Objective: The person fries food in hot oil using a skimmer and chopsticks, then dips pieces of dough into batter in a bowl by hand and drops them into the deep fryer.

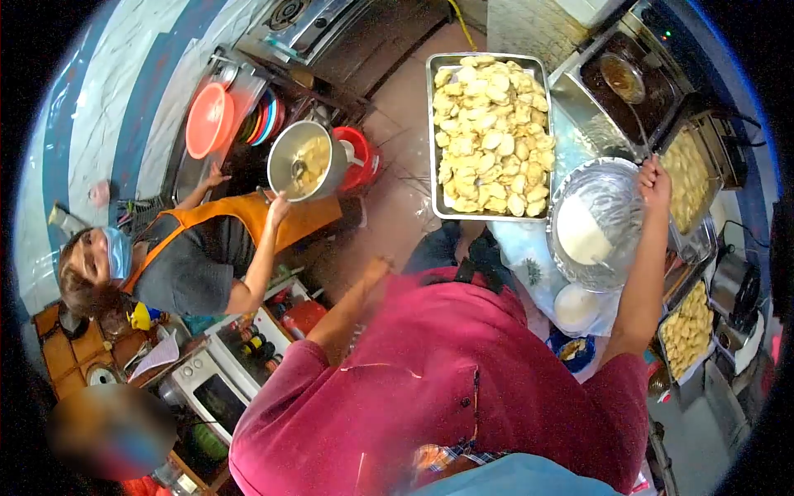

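My right hand point(653, 183) is closed round the handle of a round skimmer point(622, 78), whose head lies over a dark oil fryer point(591, 103). Below that hand a large metal bowl point(571, 183) contains pale batter point(581, 233), with smears up its wall. My left hand point(376, 271) is near my waist, apart from the worktop; motion blur smears its fingers. In front of me a metal tray point(432, 157) is heaped with pale yellow, flat pieces of food point(492, 136).
At left a masked co-worker in an orange apron point(281, 217) holds a steel pot point(335, 153) of similar pieces. A red bucket point(361, 157) stands behind it. More pieces fill trays point(686, 331) at right. A toaster oven point(207, 388) is at lower left.
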`<control>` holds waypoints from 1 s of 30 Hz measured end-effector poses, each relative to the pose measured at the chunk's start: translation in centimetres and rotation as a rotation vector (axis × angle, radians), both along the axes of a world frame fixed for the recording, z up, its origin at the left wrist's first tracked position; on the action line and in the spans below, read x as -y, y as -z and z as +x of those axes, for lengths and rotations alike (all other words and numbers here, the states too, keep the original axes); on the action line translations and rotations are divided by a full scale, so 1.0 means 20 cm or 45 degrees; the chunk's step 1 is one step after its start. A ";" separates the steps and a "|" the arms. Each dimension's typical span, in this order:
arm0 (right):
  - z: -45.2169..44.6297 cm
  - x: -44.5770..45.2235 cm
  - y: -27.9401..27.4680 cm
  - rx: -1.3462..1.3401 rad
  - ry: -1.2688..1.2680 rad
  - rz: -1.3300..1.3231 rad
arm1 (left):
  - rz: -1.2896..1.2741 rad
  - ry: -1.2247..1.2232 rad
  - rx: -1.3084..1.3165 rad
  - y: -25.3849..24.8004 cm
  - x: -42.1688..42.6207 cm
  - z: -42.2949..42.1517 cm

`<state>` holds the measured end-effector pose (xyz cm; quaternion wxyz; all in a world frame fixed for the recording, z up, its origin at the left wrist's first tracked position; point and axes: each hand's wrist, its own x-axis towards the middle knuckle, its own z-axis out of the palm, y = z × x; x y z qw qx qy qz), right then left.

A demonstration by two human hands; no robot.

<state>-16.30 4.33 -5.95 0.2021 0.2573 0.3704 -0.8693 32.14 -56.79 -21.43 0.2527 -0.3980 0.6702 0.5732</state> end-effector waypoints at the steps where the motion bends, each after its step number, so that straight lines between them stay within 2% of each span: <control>1: -0.01 -0.03 -0.02 -0.024 -0.004 0.062 | -0.012 -0.032 0.002 0.00 -0.03 -0.01; 2: -0.02 -0.06 -0.05 -0.076 0.015 0.246 | -0.032 -0.066 0.001 -0.01 -0.03 -0.01; 4: -0.03 -0.12 -0.09 -0.186 0.060 0.609 | -0.145 0.087 0.110 -0.04 0.00 0.01; 5: -0.04 -0.12 -0.09 -0.230 -0.084 0.964 | -0.200 0.175 0.162 -0.06 0.02 0.02; 7: -0.01 -0.27 -0.15 -0.272 -0.346 1.718 | -0.175 -0.027 0.074 -0.13 -0.02 0.03; 8: -0.04 -0.45 0.06 -0.735 -0.274 1.974 | -0.138 -0.092 0.030 -0.16 -0.06 0.01; 10: 0.00 -0.47 0.07 -0.848 -0.405 2.269 | -0.027 -0.117 0.134 -0.16 -0.04 0.00; 11: 0.03 -0.46 0.06 -0.906 -0.457 2.419 | 0.104 -0.066 0.043 -0.03 0.05 0.08; 12: 0.01 -0.53 0.14 -0.663 -0.613 2.244 | 0.234 -0.026 -0.047 0.09 0.11 0.12; 13: 0.10 -0.38 0.05 -0.836 -0.458 2.238 | 0.216 0.005 -0.046 0.08 0.08 0.09; 15: 0.19 -0.28 0.01 -0.625 -0.397 1.869 | 0.164 0.031 -0.039 -0.01 0.05 0.01; 18: 0.30 0.02 -0.19 -0.080 -0.191 1.210 | 0.125 0.021 -0.119 0.02 0.08 0.00; 20: 0.32 0.19 -0.19 -0.092 -0.136 0.855 | 0.016 0.227 -0.178 -0.09 0.10 -0.06; 22: 0.33 0.19 -0.20 -0.094 -0.048 0.554 | 0.094 0.001 0.090 -0.11 0.02 -0.12; 25: 0.26 0.25 -0.13 -0.002 0.081 0.133 | 0.675 -0.086 -0.185 0.08 0.17 -0.05; 27: 0.20 0.25 -0.11 0.052 0.099 -0.063 | 0.708 -0.123 -0.190 0.09 0.18 -0.06; 30: 0.11 0.20 -0.07 0.015 0.086 -0.272 | 0.310 -0.095 -0.011 -0.12 0.05 -0.14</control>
